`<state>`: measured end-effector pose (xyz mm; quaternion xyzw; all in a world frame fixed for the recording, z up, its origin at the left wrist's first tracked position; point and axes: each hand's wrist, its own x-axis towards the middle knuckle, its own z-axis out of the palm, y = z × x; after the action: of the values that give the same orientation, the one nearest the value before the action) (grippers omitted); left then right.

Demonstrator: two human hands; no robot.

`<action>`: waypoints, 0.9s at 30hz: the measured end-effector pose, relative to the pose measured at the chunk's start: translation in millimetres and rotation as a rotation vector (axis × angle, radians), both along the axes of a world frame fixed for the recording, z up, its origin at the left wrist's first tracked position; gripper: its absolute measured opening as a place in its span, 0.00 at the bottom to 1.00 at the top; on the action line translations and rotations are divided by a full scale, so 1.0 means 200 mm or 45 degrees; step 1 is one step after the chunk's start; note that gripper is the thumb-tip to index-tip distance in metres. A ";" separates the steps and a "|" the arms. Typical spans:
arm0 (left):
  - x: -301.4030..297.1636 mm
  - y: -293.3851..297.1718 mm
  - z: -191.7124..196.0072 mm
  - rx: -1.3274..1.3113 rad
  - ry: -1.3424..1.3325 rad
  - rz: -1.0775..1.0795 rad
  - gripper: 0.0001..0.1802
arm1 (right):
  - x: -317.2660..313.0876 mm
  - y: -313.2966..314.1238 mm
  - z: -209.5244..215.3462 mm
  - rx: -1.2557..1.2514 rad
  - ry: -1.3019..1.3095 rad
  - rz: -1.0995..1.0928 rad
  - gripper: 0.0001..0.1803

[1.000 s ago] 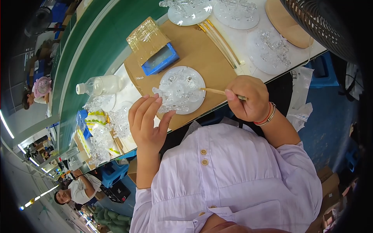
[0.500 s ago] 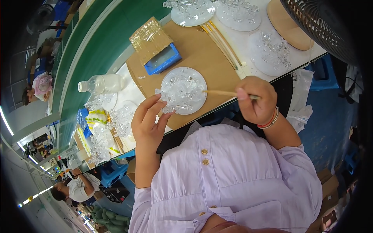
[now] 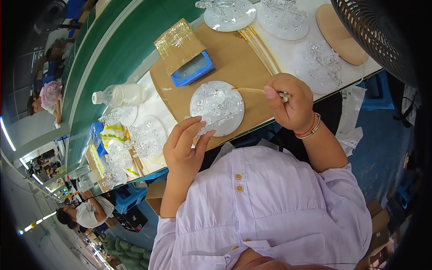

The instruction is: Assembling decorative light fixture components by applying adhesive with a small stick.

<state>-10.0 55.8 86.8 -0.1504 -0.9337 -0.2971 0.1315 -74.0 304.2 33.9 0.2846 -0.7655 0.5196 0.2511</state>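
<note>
A round white disc [image 3: 235, 120] lies on brown cardboard, with a cluster of clear, glassy shaped pieces [image 3: 215, 104] on top. My left hand [image 3: 183, 143] is at the disc's near left edge, its thumb and fingertips closed around a clear piece at the rim of the cluster. On the right, my right hand [image 3: 291, 101] grips a thin wooden stick [image 3: 252, 91] that resembles a paintbrush. Its far tip reaches the disc's upper right edge; I cannot tell whether it touches.
Beyond the disc stands a blue box [image 3: 193, 74] partly covered by taped cardboard. Several paintbrushes [image 3: 261, 50] lie to its right. A clear bottle [image 3: 121, 96] lies at left, near more clear pieces [image 3: 146, 137]. Other decorated discs [image 3: 282, 20] and a fan [image 3: 375, 33] occupy the far right.
The stick's tip has moved up along the disc's right side, and my right hand has risen with it. The view has shifted slightly; my left hand keeps its pinch at the cluster.
</note>
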 end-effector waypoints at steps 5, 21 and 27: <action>0.01 -0.01 0.00 0.015 0.002 0.037 0.19 | -0.01 -0.02 -0.02 0.025 -0.002 0.031 0.06; 0.04 -0.04 -0.04 0.008 0.039 0.058 0.16 | 0.02 -0.01 0.03 0.088 0.034 0.086 0.06; 0.04 -0.02 -0.04 0.010 0.035 0.067 0.14 | 0.09 0.01 0.06 0.064 0.064 0.117 0.07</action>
<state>-1.6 51.2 79.1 -0.1292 -0.9343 -0.2951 0.1525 -56.9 305.9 45.9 0.3387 -0.7579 0.5038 0.2389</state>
